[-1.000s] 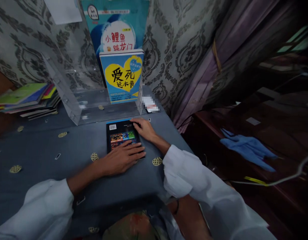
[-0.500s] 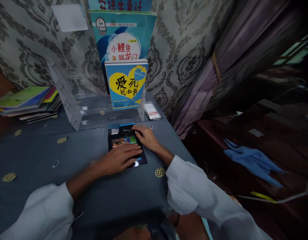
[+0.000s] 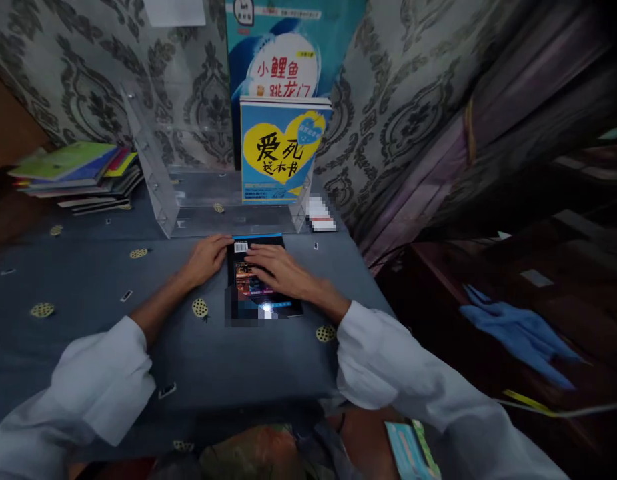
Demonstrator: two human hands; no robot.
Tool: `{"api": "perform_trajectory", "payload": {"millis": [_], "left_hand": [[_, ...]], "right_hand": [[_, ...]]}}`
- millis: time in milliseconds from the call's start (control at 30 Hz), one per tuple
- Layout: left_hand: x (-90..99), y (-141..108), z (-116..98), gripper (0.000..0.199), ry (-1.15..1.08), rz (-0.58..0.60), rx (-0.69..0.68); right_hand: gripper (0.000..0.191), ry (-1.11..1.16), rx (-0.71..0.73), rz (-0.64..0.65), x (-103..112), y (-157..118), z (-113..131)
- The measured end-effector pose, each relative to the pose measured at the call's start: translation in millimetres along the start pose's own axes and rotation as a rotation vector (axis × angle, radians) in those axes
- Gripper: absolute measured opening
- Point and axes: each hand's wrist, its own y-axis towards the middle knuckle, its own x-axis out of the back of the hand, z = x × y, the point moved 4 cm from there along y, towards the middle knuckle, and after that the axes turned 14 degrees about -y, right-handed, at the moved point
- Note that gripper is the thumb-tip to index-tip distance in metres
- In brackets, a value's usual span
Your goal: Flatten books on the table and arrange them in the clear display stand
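Note:
A black book lies flat on the cloth-covered table, its back cover up with a barcode, a blue top edge and small colour pictures. My right hand rests across the cover from the right side, fingers stretched out flat. At the top left corner of the book, my left hand touches the edge with its fingers extended. Beyond them, a blue book with a yellow heart stands upright in a clear plastic rack. Behind that one stands a taller teal book.
A stack of books sits at the table's back left. Beside the rack lies a partly blurred white item. To the right, past the table edge, are a blue cloth and a tied curtain. Another booklet shows near my lap.
My left hand has moved from the lower cover to the book's top left corner. The right hand has slid from the top right corner onto the cover. The view has shifted.

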Motion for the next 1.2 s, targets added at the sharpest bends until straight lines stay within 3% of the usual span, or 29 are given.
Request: {"api": "perform_trajectory", "payload": {"millis": [133, 300, 533, 700, 900, 1000, 1200], "left_hand": [[-1.6, -1, 2, 0.039, -0.015, -0.01, -0.011], [-3.1, -3, 1, 0.041, 0.008, -0.015, -0.018], [-3.2, -4, -4, 0.042, 0.062, 0.003, -0.022], [-3.9, -4, -5, 0.04, 0.076, 0.005, -0.04], [-5.9, -4, -2, 0.042, 0.072, 0.016, -0.019], [-6.0, -4, -1, 0.042, 0.078, 0.016, -0.013], [-5.9, -4, -3, 0.041, 0.098, 0.024, -0.001]], "right_hand": [[0.041, -0.011, 0.131, 0.148, -5, 3, 36], [0.051, 0.048, 0.214, 0.227, -2, -33, 72], [0.051, 0.143, 0.238, 0.268, 14, -66, 87], [0.056, 0.169, 0.115, 0.205, 8, -63, 52], [0.052, 0.108, -0.117, 0.135, -9, -33, -43], [0.049, 0.102, -0.188, 0.089, -15, -20, -78], [0.051, 0.111, -0.21, 0.01, -21, -28, -84]]}}
